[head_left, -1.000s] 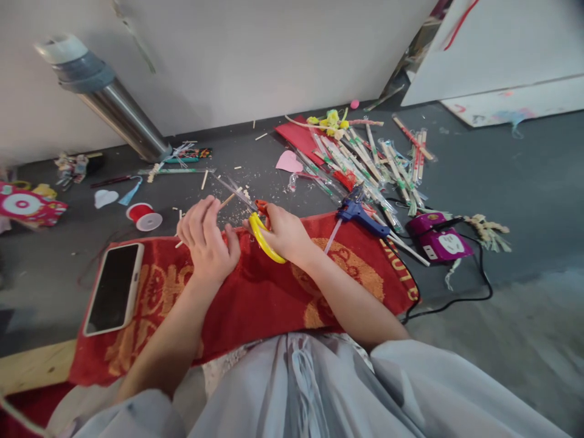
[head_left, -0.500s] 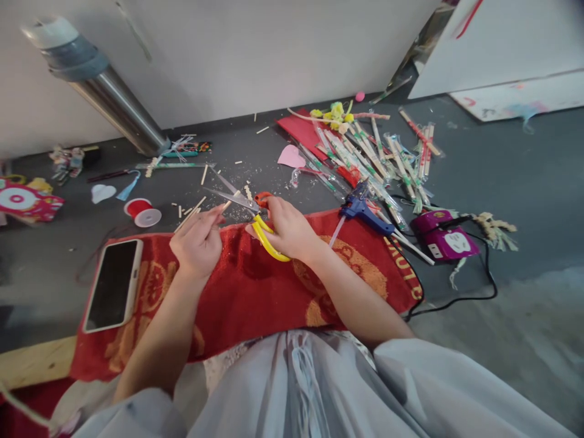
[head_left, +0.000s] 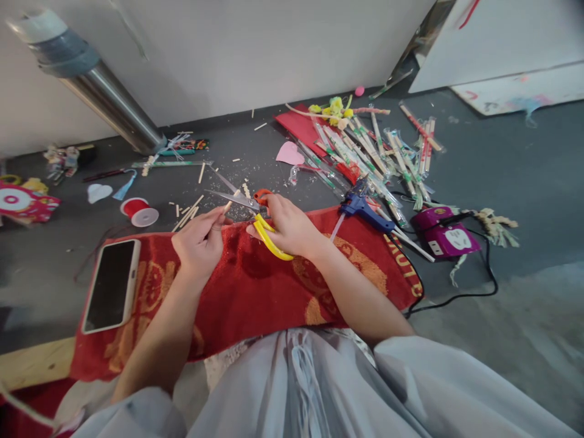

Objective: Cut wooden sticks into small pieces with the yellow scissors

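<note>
My right hand (head_left: 288,228) is closed round the yellow and orange handles of a pair of scissors (head_left: 272,239), whose blades are spread and point to the upper left. Between the fingers of my left hand (head_left: 201,236) is a thin wooden stick (head_left: 230,203); its tip reaches up to the blades. Most of that stick is hidden by the fingers. Behind the left hand lie several cut stick pieces (head_left: 188,214) on the grey tabletop (head_left: 219,131). Under both forearms a red towel (head_left: 260,292) with an orange pattern is spread.
A phone (head_left: 112,286) rests on the towel's left end. A red thread spool (head_left: 138,212) and a steel flask (head_left: 116,103) stand at left. To the right are a blue glue gun (head_left: 365,212), a purple power socket box (head_left: 444,233) with a black cable, and many wrapped sticks (head_left: 360,152).
The left hand went from loosely spread to pinched on the stick. The scissor blades have opened wide, and the stick's tip now lies by them. In the last half second little moved.
</note>
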A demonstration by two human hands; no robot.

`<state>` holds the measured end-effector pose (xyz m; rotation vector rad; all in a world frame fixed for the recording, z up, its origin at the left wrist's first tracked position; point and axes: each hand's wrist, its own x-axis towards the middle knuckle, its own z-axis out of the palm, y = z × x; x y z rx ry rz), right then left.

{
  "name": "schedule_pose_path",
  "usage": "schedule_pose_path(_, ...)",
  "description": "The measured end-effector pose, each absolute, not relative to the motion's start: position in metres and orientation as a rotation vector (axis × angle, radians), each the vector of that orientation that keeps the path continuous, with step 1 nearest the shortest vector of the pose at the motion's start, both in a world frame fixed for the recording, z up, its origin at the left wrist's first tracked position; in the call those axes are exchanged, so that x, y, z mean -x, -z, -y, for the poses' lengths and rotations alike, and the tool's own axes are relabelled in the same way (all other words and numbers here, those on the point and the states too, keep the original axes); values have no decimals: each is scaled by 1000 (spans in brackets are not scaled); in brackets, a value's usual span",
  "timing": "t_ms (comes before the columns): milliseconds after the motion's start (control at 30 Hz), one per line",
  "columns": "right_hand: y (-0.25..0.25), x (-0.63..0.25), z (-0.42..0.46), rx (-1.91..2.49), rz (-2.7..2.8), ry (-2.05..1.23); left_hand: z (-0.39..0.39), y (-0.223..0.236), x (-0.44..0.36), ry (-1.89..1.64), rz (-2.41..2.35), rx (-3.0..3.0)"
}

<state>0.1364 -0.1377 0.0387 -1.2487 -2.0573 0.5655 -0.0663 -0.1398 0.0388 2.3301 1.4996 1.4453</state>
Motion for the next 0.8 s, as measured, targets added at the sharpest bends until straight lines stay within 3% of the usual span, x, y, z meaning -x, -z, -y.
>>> schedule_pose_path(400, -44, -136, 140, 1393, 2119, -534, 138, -31, 73, -1372, -1513, -2595)
schedule_pose_path(800, -62, -129, 142, 1643, 2115, -761, 138, -30, 74, -1265, -1637, -2606)
